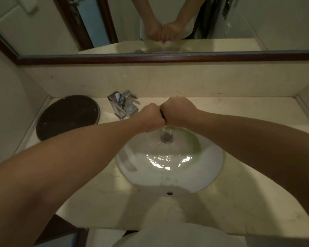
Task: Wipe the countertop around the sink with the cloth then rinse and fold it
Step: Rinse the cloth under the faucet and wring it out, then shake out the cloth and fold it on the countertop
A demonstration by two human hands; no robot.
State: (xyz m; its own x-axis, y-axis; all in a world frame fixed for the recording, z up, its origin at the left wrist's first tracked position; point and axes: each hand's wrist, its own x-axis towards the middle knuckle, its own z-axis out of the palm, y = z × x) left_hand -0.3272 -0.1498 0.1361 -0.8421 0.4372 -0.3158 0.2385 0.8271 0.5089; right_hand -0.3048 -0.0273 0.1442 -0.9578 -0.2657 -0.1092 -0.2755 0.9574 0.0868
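Note:
Both my fists press together, knuckle to knuckle, above the back of the white oval sink [214, 172]. My left hand [151, 117] and my right hand [178, 111] are closed tight on the cloth, which stays hidden inside them from this angle. In the mirror, the reflected cloth [165, 44] shows as a pale bunch sticking out under the two fists. A thin stream of water [163, 130] falls from the hands toward the drain [167, 138]. Water pools and glints in the basin.
A chrome faucet [123, 106] stands behind the sink on the left, close to my left hand. A dark round tray [68, 116] lies on the beige countertop [253, 193] at the far left. A wood-framed mirror [168, 58] runs along the back wall.

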